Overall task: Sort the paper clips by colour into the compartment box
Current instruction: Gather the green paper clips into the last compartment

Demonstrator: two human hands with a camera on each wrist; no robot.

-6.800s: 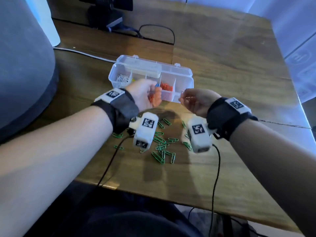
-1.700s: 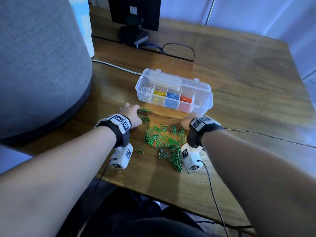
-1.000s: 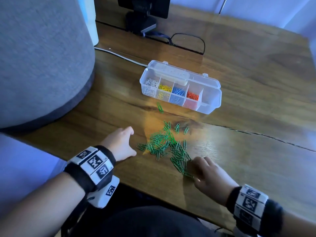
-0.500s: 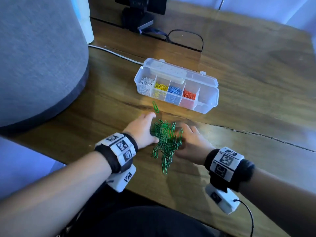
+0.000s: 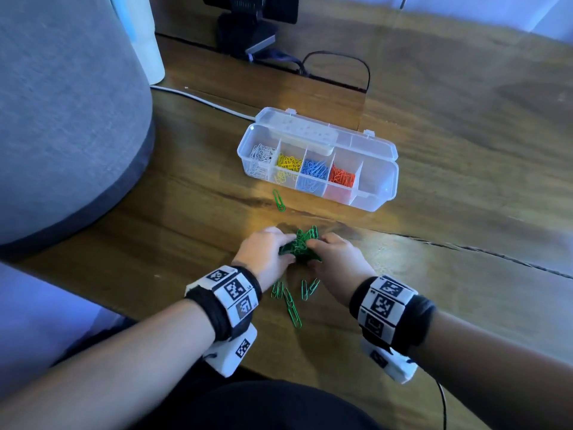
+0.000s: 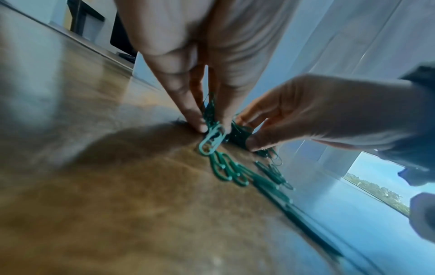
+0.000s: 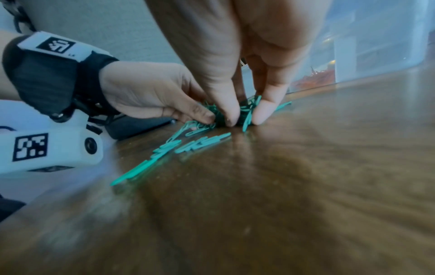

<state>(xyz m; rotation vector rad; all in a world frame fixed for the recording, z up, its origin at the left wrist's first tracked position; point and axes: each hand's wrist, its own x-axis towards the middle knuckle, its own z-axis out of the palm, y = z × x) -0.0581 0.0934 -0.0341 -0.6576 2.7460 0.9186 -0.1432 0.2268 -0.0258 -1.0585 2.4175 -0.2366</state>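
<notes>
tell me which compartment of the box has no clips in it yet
The rightmost compartment of the compartment box: the other four hold white, yellow, blue and orange-red clips.

hands (image 5: pixel 305 259) around green clips (image 5: pixel 300 245)

The clip pile (image 5: pixel 300 245) sits between my left hand (image 5: pixel 266 256) and right hand (image 5: pixel 338 262); the compartment box (image 5: pixel 379 193) lies behind, a few strays (image 5: pixel 291 301) seemingly nearer me.
</notes>
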